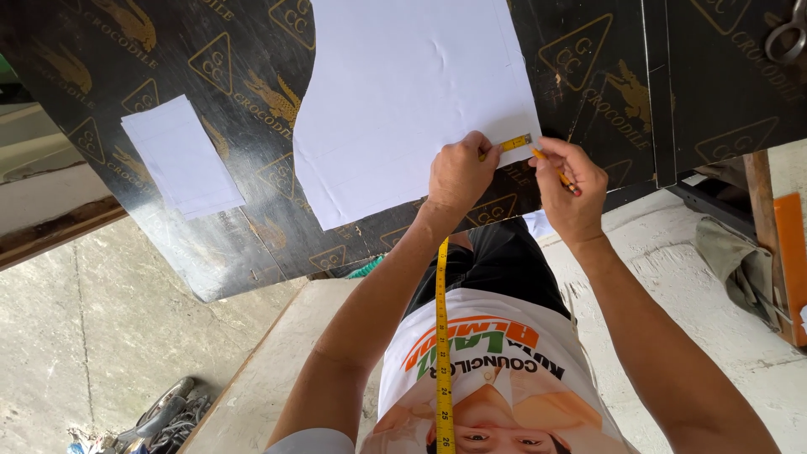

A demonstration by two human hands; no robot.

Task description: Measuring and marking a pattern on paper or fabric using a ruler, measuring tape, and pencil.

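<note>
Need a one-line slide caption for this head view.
Left hand pins yellow tape measure on white paper; right hand holds pencil beside it.

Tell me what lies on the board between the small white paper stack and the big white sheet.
In the head view, only bare dark printed board separates the small paper stack from the big white sheet.

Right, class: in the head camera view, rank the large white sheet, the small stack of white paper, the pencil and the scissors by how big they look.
1. Large white sheet, though cut off at the top.
2. Small stack of white paper.
3. Pencil and scissors: both are partly hidden, by the right hand and the frame edge, so unranked.
</note>
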